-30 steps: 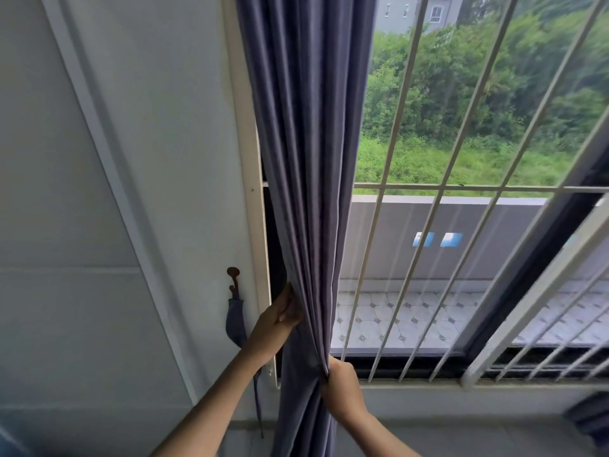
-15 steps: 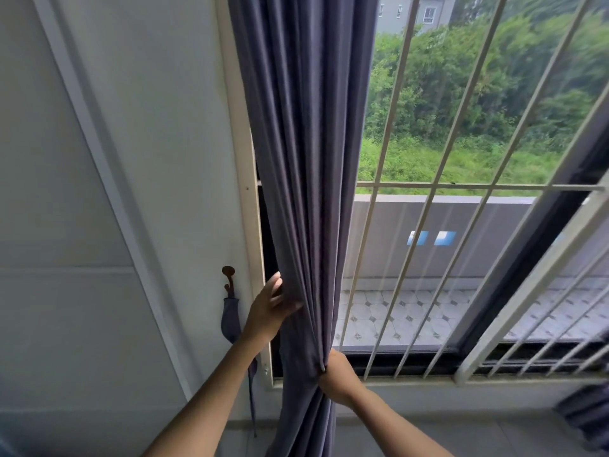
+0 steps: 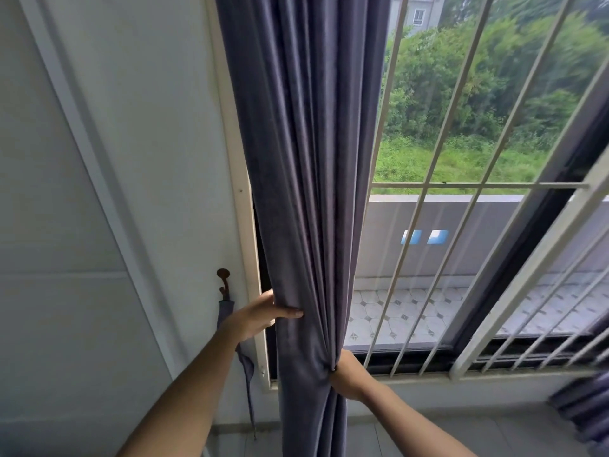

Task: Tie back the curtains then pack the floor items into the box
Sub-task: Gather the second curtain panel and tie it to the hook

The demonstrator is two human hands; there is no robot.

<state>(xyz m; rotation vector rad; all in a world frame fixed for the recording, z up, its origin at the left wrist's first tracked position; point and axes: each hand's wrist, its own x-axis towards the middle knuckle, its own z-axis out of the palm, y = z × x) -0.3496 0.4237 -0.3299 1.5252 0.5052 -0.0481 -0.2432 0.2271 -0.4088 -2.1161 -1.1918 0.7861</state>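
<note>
Both hands' grip closed on grey curtain (image 3: 306,159) — white wall (image 3: 148,127), barred window (image 3: 461,199).

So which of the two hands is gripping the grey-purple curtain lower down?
The right hand, bunching the grey-purple curtain at sill height. The left hand holds its wall-side edge higher up, beside the brown wall hook.

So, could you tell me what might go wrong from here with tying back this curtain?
1. The right hand bunches the curtain low down while the left hand only holds its edge. If the left hand lets go to fetch the tieback, folds may spread again.
2. The tieback hangs from the hook on the wall, beside the curtain; a one-handed reach could knock it off.
3. Pulling hard on the fabric might strain the fixings above, which are out of view.
</note>
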